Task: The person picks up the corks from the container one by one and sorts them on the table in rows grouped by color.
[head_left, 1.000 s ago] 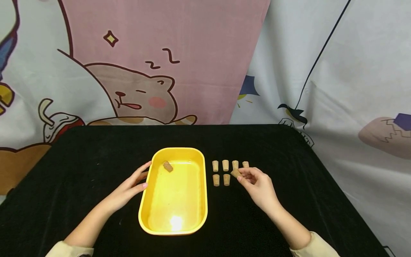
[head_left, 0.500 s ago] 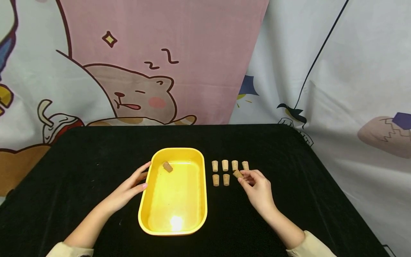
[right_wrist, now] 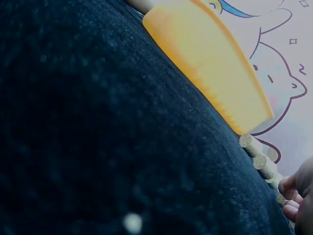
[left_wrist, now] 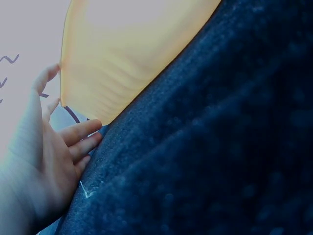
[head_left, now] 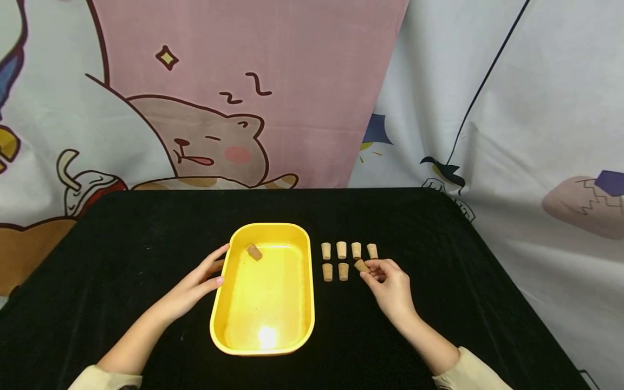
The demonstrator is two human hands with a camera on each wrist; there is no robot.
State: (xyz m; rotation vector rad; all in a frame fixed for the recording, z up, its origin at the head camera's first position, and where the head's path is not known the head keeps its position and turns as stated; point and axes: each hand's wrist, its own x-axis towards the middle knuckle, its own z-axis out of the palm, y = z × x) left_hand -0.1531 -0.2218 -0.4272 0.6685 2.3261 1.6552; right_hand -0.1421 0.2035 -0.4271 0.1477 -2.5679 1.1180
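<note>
My left hand point(head_left: 192, 287) rests against the left side of a yellow plastic tray point(head_left: 312, 292), fingers spread and touching its wall, as the left wrist view also shows. One cork stopper point(head_left: 254, 252) lies on its side in the tray's far left part. Right of the tray, my right hand point(head_left: 391, 284) pinches another cork stopper point(head_left: 361, 266) between thumb and fingers, tilted, low over the cloth. It is at the right end of the near row, beside a standing cork point(head_left: 343, 272). Behind it is a far row of several corks, including a cork point(head_left: 372, 251) near the fingertips.
A black cloth point(head_left: 146, 233) covers the table. Behind stands a printed curtain point(head_left: 317, 81) with a sleeping bear. Another cork point(head_left: 327, 272) stands at the left end of the near row, close to the tray's right wall.
My right hand has shifted slightly toward the near side and right with the pinched cork, which now sits nearer the row's line. The left hand and tray stay in place.
</note>
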